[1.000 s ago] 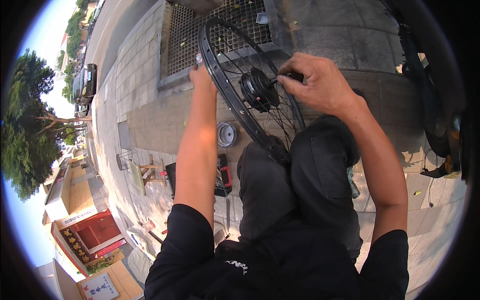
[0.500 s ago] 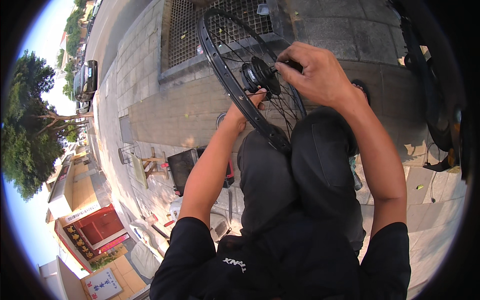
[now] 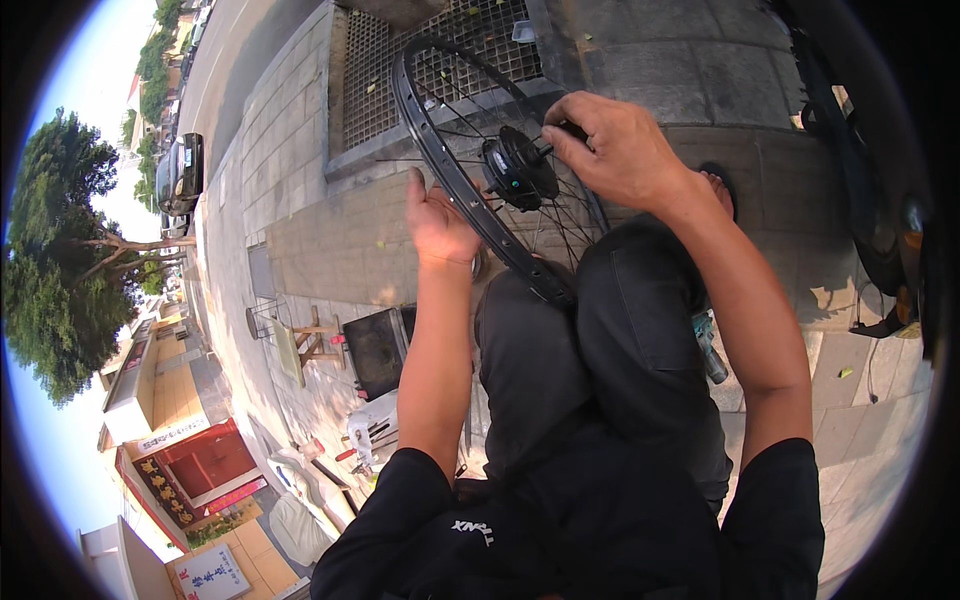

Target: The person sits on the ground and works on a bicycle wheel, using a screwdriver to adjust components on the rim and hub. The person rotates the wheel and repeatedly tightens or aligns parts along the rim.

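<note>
A black bicycle wheel rim (image 3: 436,160) stands tilted against my knees, with thin black spokes running to its dark hub (image 3: 520,168). My right hand (image 3: 628,150) pinches the hub's axle end (image 3: 545,150) between thumb and fingers, on the side away from the rim's near face. Beside the rim's left edge is my left hand (image 3: 440,222), palm up and thumb raised. Its fingers are stretched out and partly hidden behind the rim; I see nothing held in it. One thin spoke (image 3: 398,160) sticks out past the rim just above that thumb.
My legs (image 3: 540,370) in dark trousers support the wheel. At left are an open black toolbox (image 3: 378,350), a small wooden stool (image 3: 310,345) and scattered tools. Ahead lies a metal grating (image 3: 375,80) with a clear plastic tub (image 3: 523,32). A dark vehicle part borders the right.
My left hand has let go of the hub area and moved left, outside the rim, its fingers opening. My right hand stays at the axle, and the wheel has tilted slightly.
</note>
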The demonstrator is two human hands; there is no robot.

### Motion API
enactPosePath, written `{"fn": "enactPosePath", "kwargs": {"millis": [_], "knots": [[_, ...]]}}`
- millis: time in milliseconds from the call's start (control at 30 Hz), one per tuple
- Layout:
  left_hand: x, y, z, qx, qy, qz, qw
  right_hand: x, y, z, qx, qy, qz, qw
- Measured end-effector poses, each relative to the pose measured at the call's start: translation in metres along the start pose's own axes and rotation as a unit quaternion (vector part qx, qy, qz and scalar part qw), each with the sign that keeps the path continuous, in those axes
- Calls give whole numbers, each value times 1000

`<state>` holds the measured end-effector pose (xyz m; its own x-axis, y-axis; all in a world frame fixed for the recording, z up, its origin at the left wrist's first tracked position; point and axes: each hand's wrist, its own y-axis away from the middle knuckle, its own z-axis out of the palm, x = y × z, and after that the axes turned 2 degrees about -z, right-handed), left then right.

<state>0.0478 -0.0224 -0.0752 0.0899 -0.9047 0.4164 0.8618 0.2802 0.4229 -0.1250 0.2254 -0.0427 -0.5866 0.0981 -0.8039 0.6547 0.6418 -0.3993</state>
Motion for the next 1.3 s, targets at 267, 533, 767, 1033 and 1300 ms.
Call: {"fn": "enactPosePath", "kwargs": {"millis": [267, 533, 767, 1033, 1300], "knots": [[-36, 45, 71, 52, -288, 201, 935, -17, -8, 17, -102, -161, 27, 981], [-43, 30, 51, 72, -484, 204, 848, -40, -13, 37, -61, -222, 49, 972], [-37, 11, 55, -52, -457, 261, 849, -42, -8, 49, 42, -121, -17, 992], [-22, 7, 43, 1, -723, 251, 644, -49, -8, 49, -5, -5, -8, 1000], [-37, 29, 44, -95, -406, 286, 863, -80, -16, 34, -152, -224, 157, 950]]}}
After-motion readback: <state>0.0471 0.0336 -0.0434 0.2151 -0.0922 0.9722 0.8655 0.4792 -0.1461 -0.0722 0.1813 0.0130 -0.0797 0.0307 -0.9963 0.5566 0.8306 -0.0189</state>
